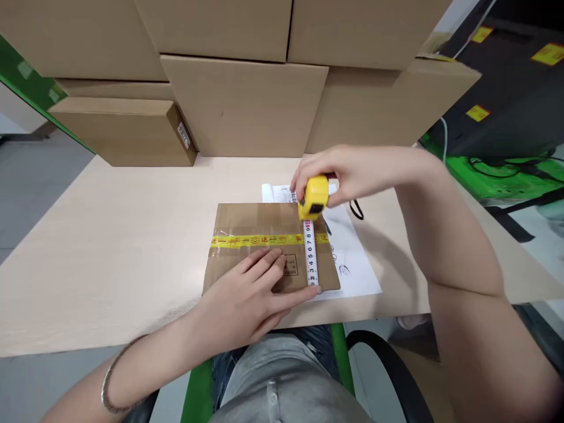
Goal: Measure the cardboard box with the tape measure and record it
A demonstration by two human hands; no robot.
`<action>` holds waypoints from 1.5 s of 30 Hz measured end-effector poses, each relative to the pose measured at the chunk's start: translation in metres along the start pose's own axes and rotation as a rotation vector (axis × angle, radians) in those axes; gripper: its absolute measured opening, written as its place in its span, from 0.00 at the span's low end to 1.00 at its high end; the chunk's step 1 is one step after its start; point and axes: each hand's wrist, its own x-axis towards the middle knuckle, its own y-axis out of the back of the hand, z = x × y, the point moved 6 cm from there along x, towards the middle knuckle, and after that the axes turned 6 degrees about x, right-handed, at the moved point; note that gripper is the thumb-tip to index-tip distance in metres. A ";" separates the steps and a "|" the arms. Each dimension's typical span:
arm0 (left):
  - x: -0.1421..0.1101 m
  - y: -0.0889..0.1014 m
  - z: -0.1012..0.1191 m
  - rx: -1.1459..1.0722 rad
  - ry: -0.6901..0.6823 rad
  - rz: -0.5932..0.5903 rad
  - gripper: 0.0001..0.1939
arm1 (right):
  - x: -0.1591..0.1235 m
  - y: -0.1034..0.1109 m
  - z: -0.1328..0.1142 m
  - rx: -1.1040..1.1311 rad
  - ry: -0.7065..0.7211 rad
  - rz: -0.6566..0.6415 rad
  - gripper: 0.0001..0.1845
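Right grip [319, 182] grasping yellow tape measure [315, 197], left grip [253, 288] released, flat on cardboard box [259, 220]

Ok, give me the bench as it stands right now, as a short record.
right hand: gripping the yellow tape measure, near the parcel's far edge
blade: out, running across the parcel between near and far edges
left hand: palm down on the flat cardboard parcel, one finger stretched to the blade's near end
parcel: yellow printed sticky tape across it
under parcel: white paper, sticking out at the right and far side
back of table: stacked cardboard boxes
back left: low box with a label on its side
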 end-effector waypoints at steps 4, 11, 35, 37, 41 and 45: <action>0.002 -0.003 0.000 0.075 -0.021 -0.015 0.32 | -0.020 -0.043 -0.033 0.059 0.023 -0.121 0.15; -0.033 0.032 -0.009 -0.240 -0.003 0.485 0.30 | -0.063 -0.064 -0.024 0.233 -0.111 0.102 0.13; -0.059 -0.028 -0.099 -1.047 0.789 0.586 0.28 | -0.144 -0.089 0.006 0.502 -0.455 0.392 0.11; -0.060 -0.027 -0.102 -0.960 0.736 0.581 0.27 | -0.142 -0.075 0.005 0.407 -0.431 0.385 0.09; -0.058 -0.017 -0.113 -0.779 0.580 0.590 0.30 | -0.113 -0.034 -0.017 0.294 -0.285 0.580 0.09; -0.049 -0.021 -0.127 -0.837 0.430 0.512 0.41 | -0.039 -0.022 -0.049 0.329 -0.105 0.566 0.23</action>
